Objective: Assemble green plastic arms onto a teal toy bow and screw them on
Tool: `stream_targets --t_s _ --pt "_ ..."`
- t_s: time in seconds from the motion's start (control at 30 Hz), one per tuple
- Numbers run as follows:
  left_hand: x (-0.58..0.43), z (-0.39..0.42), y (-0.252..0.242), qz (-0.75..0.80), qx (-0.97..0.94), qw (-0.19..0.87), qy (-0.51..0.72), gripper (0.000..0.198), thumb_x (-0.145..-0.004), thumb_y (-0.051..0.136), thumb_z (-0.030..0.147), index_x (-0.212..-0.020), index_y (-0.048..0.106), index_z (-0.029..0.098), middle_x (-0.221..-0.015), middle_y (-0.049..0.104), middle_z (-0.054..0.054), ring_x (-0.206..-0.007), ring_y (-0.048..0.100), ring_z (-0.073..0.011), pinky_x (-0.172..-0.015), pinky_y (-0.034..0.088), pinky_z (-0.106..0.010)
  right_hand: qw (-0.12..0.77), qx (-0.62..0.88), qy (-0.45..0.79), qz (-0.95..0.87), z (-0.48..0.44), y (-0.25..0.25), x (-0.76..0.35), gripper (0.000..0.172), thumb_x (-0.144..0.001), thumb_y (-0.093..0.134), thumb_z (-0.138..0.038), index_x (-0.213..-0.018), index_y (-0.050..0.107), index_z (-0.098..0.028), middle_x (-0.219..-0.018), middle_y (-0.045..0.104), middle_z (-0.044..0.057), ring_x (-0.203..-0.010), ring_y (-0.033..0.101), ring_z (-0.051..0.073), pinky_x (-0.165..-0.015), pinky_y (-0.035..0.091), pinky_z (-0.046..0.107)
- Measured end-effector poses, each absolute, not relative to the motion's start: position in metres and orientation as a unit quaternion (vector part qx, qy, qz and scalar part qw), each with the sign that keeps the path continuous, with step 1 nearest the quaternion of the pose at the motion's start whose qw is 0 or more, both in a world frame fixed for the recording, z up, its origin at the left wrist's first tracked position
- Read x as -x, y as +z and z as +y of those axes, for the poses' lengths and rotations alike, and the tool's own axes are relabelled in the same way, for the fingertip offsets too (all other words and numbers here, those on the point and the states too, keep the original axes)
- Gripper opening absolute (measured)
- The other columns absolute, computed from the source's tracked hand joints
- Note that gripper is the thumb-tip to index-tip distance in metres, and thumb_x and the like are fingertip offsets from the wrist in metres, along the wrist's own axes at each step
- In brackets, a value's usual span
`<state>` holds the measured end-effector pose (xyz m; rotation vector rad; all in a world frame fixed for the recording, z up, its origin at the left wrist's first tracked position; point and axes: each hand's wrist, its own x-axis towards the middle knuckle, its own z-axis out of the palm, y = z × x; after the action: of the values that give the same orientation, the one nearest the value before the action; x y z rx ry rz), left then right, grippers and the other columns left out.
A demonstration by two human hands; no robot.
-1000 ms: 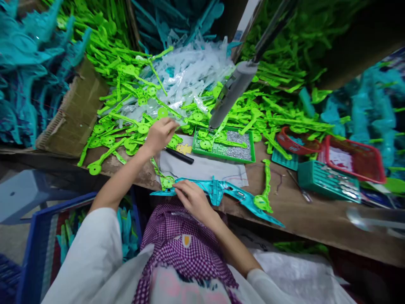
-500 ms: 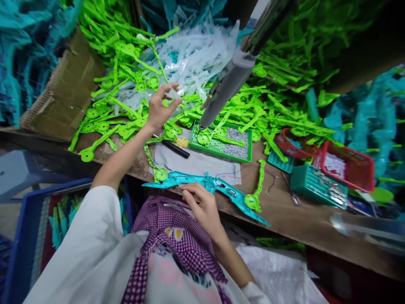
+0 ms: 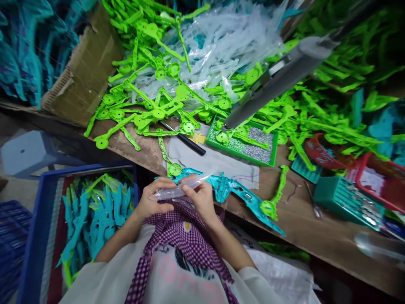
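A clear, pointed plastic piece (image 3: 169, 192) is held between my two hands, just above the bench edge. My right hand (image 3: 202, 200) pinches it with thumb and fingers at its right part. My left hand (image 3: 153, 200) is closed around its left end, the thumb below. Behind my hands a turquoise bow-shaped plastic part (image 3: 242, 194) lies along the table edge, its left part partly hidden by them. A lime-green arm with a round end (image 3: 174, 169) touches its left side, and another lime-green arm (image 3: 268, 209) lies at its right end.
A green basket (image 3: 275, 156) holds small silvery parts. A grey electric screwdriver (image 3: 265, 88) hangs over it. Piles of lime-green arms (image 3: 155, 112) and clear pieces (image 3: 218, 46) fill the back. A blue crate (image 3: 28, 253) of turquoise parts stands lower left; a teal basket (image 3: 344, 202) is right.
My left hand has come back from the pile towards my lap and now meets my right hand. The clear piece is now between them. The view has shifted left and down.
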<state>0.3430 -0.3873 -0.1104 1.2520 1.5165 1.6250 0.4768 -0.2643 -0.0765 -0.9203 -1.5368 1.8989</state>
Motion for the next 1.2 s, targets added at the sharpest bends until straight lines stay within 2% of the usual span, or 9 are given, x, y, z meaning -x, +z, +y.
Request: stream_targets --t_s 0.1,0.2,0.3,0.43,0.53,0.63,0.77,1.03,1.2 --pt "-0.339 -0.373 -0.103 0.497 -0.533 0.345 0.592 0.067 -0.068 0.078 0.062 -0.123 0.067 0.025 -0.113 0.071 -0.012 -0.106 0.068 -0.0258 -0.090 0.056 -0.038 0.287 0.363 0.646 -0.607 -0.257 -0.069 -0.488 0.041 -0.065 0.077 -0.058 -0.070 0.067 -0.019 -0.065 0.066 0.000 -0.059 0.060 0.014 -0.055 0.048 0.025" --pt "-0.352 -0.360 -0.097 0.528 -0.573 0.276 0.563 0.052 -0.077 0.079 0.039 -0.126 0.065 0.028 -0.117 0.072 -0.008 -0.107 0.068 -0.0213 -0.095 0.054 -0.035 0.271 0.381 0.565 -0.680 -0.248 -0.062 -0.495 0.038 -0.068 0.077 -0.055 -0.068 0.065 -0.019 -0.061 0.063 -0.001 -0.055 0.056 0.012 -0.054 0.045 0.025" --pt "-0.366 -0.358 -0.099 0.609 -0.512 0.200 0.572 0.033 -0.085 0.071 0.024 -0.118 0.068 0.025 -0.110 0.074 -0.006 -0.101 0.070 -0.0183 -0.094 0.055 -0.032 0.223 0.326 0.531 -0.750 -0.230 -0.060 -0.490 0.034 -0.073 0.073 -0.053 -0.073 0.066 -0.020 -0.068 0.065 0.000 -0.062 0.059 0.013 -0.062 0.048 0.028" --pt "-0.358 -0.374 -0.113 0.673 -0.309 0.219 0.635 0.028 -0.085 0.069 0.031 -0.110 0.066 0.019 -0.102 0.076 -0.007 -0.092 0.073 -0.0192 -0.085 0.058 -0.032 0.195 0.274 0.561 -0.756 -0.203 -0.071 -0.471 0.032 -0.083 0.064 -0.050 -0.095 0.068 -0.020 -0.093 0.071 0.006 -0.080 0.066 0.016 -0.077 0.053 0.033" --pt "-0.338 -0.389 -0.120 0.654 -0.182 0.224 0.699 0.037 -0.077 0.078 0.034 -0.107 0.064 0.018 -0.101 0.075 -0.006 -0.089 0.073 -0.0186 -0.084 0.058 -0.031 0.196 0.298 0.497 -0.791 -0.197 -0.082 -0.449 0.026 -0.086 0.061 -0.041 -0.099 0.067 -0.019 -0.097 0.072 0.007 -0.085 0.066 0.016 -0.082 0.052 0.034" --pt "-0.319 -0.392 -0.122 0.637 -0.100 0.166 0.746 0.041 -0.070 0.083 0.035 -0.102 0.064 0.018 -0.099 0.072 -0.004 -0.086 0.072 -0.0154 -0.084 0.057 -0.028 0.108 0.294 0.421 -0.851 -0.203 -0.091 -0.420 0.023 -0.087 0.060 -0.034 -0.103 0.067 -0.019 -0.101 0.072 0.007 -0.089 0.065 0.018 -0.083 0.049 0.034" --pt "-0.303 -0.378 -0.120 0.620 -0.075 0.116 0.773 0.042 -0.068 0.083 0.038 -0.100 0.062 0.019 -0.097 0.070 -0.002 -0.087 0.070 -0.0149 -0.086 0.056 -0.030 0.025 0.322 0.344 -0.882 -0.211 -0.099 -0.395 0.028 -0.086 0.060 -0.036 -0.108 0.065 -0.020 -0.113 0.069 0.008 -0.091 0.063 0.021 -0.083 0.045 0.036" --pt "-0.281 -0.340 -0.118 0.582 -0.105 0.141 0.794 0.039 -0.070 0.081 0.039 -0.100 0.063 0.021 -0.098 0.069 -0.003 -0.089 0.068 -0.0154 -0.085 0.055 -0.031 0.011 0.352 0.334 -0.874 -0.216 -0.106 -0.388 0.014 -0.084 0.049 -0.026 -0.093 0.058 -0.021 -0.102 0.066 0.006 -0.085 0.057 0.020 -0.077 0.039 0.033" --pt "-0.276 -0.322 -0.119 0.578 -0.115 0.167 0.790 0.042 -0.068 0.083 0.040 -0.100 0.065 0.021 -0.099 0.071 -0.003 -0.091 0.068 -0.0154 -0.085 0.055 -0.028 0.025 0.385 0.312 -0.868 -0.223 -0.110 -0.377 0.012 -0.085 0.042 -0.027 -0.087 0.053 -0.021 -0.098 0.065 0.008 -0.085 0.055 0.022 -0.080 0.038 0.037"
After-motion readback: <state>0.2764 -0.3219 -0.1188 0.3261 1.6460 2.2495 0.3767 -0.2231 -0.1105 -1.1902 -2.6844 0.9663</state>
